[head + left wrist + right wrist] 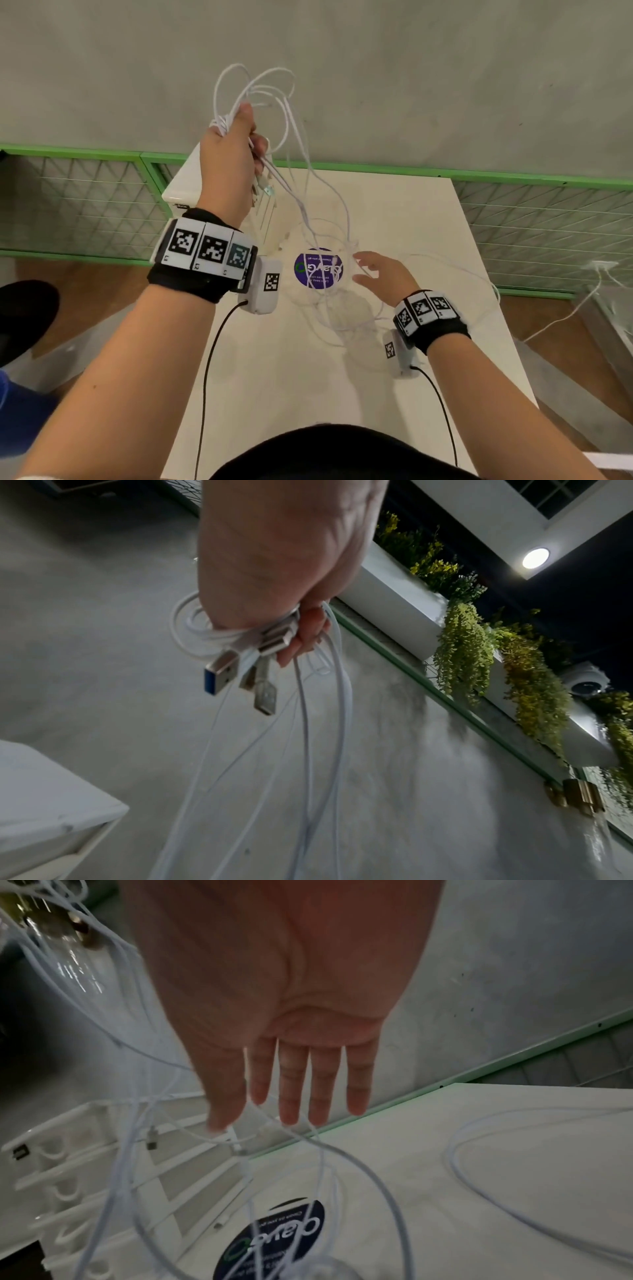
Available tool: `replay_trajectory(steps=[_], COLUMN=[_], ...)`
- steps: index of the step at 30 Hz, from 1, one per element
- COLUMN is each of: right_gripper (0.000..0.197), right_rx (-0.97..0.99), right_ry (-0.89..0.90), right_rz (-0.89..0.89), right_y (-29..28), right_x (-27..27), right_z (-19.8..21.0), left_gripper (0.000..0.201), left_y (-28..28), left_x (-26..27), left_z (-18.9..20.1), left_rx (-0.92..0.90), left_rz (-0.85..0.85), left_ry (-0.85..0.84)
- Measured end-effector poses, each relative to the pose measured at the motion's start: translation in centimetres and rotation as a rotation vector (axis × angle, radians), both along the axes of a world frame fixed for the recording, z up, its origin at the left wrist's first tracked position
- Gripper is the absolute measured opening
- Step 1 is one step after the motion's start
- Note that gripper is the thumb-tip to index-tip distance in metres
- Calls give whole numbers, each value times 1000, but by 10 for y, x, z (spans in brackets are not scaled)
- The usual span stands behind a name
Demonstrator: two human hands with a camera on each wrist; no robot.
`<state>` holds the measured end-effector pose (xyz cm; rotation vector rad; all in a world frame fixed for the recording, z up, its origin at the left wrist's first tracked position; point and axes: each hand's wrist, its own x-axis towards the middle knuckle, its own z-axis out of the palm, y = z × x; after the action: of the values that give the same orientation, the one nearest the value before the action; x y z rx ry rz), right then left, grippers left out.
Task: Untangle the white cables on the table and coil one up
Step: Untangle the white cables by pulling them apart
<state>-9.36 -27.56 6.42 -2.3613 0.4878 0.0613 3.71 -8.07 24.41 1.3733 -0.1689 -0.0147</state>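
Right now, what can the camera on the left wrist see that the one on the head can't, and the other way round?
Only the left wrist view shows the metal USB plugs bunched at the fingers, one with a blue insert, plus hanging plants and a ceiling light.

Only the head view shows the right hand open over the table, the purple round sticker, and cable loops lying there.

Both show the left hand gripping the white cables, strands trailing down.

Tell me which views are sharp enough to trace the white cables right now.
Head view: evenly lit and sharp, thin white cables faint against the pale table. Left wrist view: metal USB plugs crisp below the left hand, strands below smeared. Right wrist view: dim, right hand and strands soft.
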Motion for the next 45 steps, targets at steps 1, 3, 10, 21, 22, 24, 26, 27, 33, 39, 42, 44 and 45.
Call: replay_trajectory(steps=[1,3,10,21,22,24,26,27,33,39,42,44,45], right_gripper=[51,61,71,41,49,62,54,46,65,61,51,35,26], right_rx=[-16,-20,-237,124,88,-104,-274,-277,-323,-429,-470,-420,-372], right_ry=[58,206,549,142,83,-179,-399,-403,442,94,214,386,391], right_rz=[44,106,68,-843,-839,-781,-621,-506,62,83,180,216,206], right_y=[-3,-8,-19,-76,-70,-54,-34,-25,15,28,38,44,45], right_x=[-1,-3,-47,-78,-75,-70,-65,-62,-53,-57,-53,-51,-51], right_z=[-4,-18,-73,-70,-64,-54,-53,-57,-74,-84,-79,-78,-78], left_gripper=[25,24,24,23,23,23,23,24,23,23,23,24,24], left_y=[1,2,9,9,7,4,0,-2,-7,-7,-8,-9,-10], left_x=[1,4,25,40,39,35,29,27,15,3,1,-4,-7], left_z=[2,7,12,12,11,9,7,6,-6,-22,-31,-36,-39], left_rx=[-11,-44,-89,-1,-6,-13,-8,-2,45,74,110,160,185], left_rz=[0,14,113,166,152,107,70,53,8,16,20,7,-2], left_ry=[-9,-31,-97,-125,-118,-120,-128,-131,-116,-72,-52,-44,-49])
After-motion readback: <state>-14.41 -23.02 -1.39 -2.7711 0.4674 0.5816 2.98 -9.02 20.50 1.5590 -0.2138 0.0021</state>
